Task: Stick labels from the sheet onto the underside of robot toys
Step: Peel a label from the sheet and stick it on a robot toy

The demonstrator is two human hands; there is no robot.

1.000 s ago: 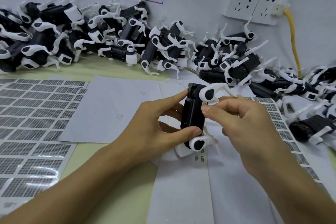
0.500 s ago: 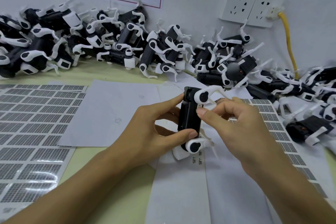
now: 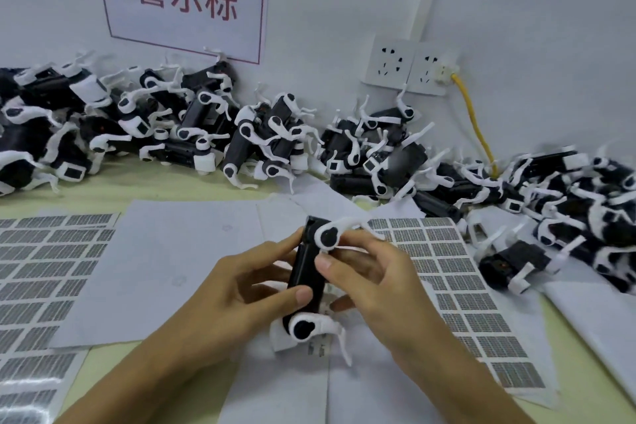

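Robot toy [image 3: 306, 272] is standing long-axis away from me; I'm clamping my left hand [image 3: 241, 289] on its body while right hand [image 3: 375, 279] fingers [image 3: 327, 263] are pinching its right flank.

Far edge of table [image 3: 113, 188]: heap of robot toys [image 3: 213, 134] wall to wall, no way through. Right side: more toys [image 3: 568, 203] piled toward the near edge, yellow cable [image 3: 476, 127] dropping into them. Left edge and centre: only flat label sheets [image 3: 41, 268] and backing paper [image 3: 179, 262], open passage above. Middle blocked by both hands [image 3: 237, 289] around one toy [image 3: 308, 272].
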